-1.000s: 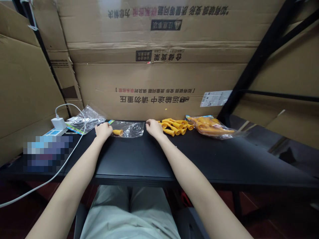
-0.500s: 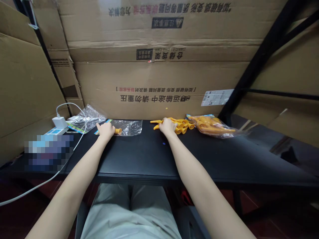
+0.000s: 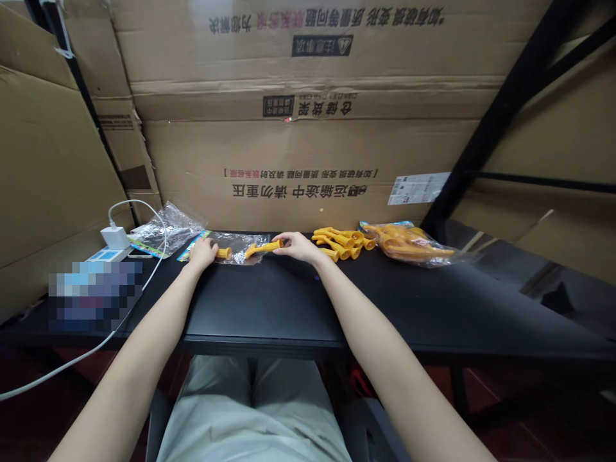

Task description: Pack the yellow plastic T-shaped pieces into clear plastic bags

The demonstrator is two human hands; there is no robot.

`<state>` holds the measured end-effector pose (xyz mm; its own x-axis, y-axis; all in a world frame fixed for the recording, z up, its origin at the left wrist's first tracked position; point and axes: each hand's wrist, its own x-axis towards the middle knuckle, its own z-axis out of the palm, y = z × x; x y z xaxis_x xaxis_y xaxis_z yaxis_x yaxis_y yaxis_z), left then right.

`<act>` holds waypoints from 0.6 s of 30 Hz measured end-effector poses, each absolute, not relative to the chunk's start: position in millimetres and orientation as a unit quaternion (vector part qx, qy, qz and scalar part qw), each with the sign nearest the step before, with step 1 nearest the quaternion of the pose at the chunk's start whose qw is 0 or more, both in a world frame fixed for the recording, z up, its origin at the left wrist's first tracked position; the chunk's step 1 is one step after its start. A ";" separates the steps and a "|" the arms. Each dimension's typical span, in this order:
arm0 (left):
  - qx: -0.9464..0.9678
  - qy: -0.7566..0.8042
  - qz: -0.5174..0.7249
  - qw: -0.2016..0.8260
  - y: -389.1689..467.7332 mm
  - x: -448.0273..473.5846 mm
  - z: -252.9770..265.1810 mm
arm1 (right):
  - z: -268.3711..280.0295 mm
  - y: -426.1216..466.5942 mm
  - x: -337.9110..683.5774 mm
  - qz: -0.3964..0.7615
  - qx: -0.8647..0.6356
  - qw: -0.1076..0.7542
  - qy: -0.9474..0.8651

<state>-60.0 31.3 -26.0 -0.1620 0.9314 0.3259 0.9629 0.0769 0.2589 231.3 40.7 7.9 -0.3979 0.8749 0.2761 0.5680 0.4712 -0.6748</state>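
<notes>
My right hand pinches the wide hollow end of an orange finger-shaped plastic piece. Its bent narrow tip points left, over a clear plastic bag lying on the black table. My left hand is closed on the left end of that bag, near its coloured header. From beside the left fingers sticks out another orange piece, its hollow end facing right; whether it lies inside the bag I cannot tell. To the right of my right hand lies a pile of several similar orange pieces.
A filled bag of orange pieces lies at the right. Further left are clear bags, a white charger on a power strip, and a cable crossing the table edge. Cardboard walls the back; a black table lies in front.
My right hand has moved left from the pile, carrying one orange piece to the bag. My left hand has shifted only slightly, with the bag and the piece by it.
</notes>
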 end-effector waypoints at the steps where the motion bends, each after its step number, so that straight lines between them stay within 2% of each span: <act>1: -0.658 -0.721 -0.215 0.023 35.6 -62.8 -29.3 | 5.6 40.2 227.8 0.243 -0.455 0.309 -0.799; 8: -0.711 -0.673 -0.204 -0.009 46.1 -54.1 -44.8 | -18.6 40.4 197.9 0.201 -0.513 0.365 -0.750; 18: -0.707 -0.686 -0.172 -0.025 39.4 -36.2 -41.9 | -26.7 37.7 185.3 0.375 -0.554 0.405 -0.623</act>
<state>-36.2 39.4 -41.9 0.0001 0.9779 0.2092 0.9610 -0.0580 0.2705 185.3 37.7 -26.7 -0.0577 0.9944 0.0886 0.3871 0.1041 -0.9162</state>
